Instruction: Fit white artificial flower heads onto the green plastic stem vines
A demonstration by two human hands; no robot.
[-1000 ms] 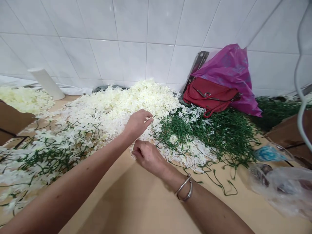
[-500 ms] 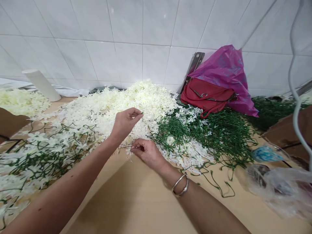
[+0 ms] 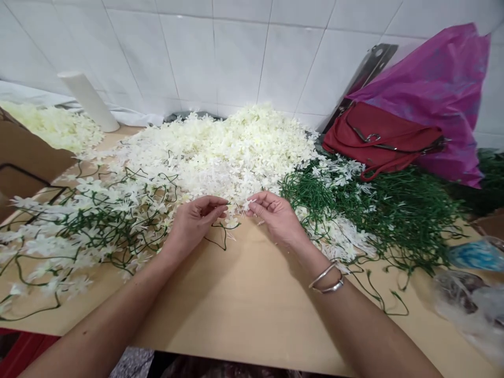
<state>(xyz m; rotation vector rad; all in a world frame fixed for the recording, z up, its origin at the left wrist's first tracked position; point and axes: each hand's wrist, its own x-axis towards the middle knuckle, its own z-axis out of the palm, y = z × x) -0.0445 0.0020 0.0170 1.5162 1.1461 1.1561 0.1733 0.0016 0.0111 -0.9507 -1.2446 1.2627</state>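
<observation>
My left hand [image 3: 191, 223] pinches a thin green artificial stem [image 3: 225, 240] over the front of the flower heap; the stem hangs in a bend below the fingertips. Facing it, a short gap away, my right hand [image 3: 281, 219] holds a small white artificial flower [image 3: 249, 203] between thumb and forefinger. Behind both hands spreads a big heap of loose cream-white blossoms [image 3: 236, 142]. Just right of my right hand lies a pile of green stems [image 3: 413, 210], with white pieces among it. White flowers on green stems [image 3: 98, 226] are strewn to the left of my left hand.
A red handbag [image 3: 378, 136] and a purple plastic bag [image 3: 437, 89] stand at the back right. A white roll [image 3: 90, 102] leans near the tiled wall. Cardboard [image 3: 27, 157] is at the left edge, and clear plastic bags [image 3: 468, 299] at the right.
My left hand has come down and nearer, level with my right hand, with the stem. My right hand has risen, bringing the flower close to it. The view has shifted.
</observation>
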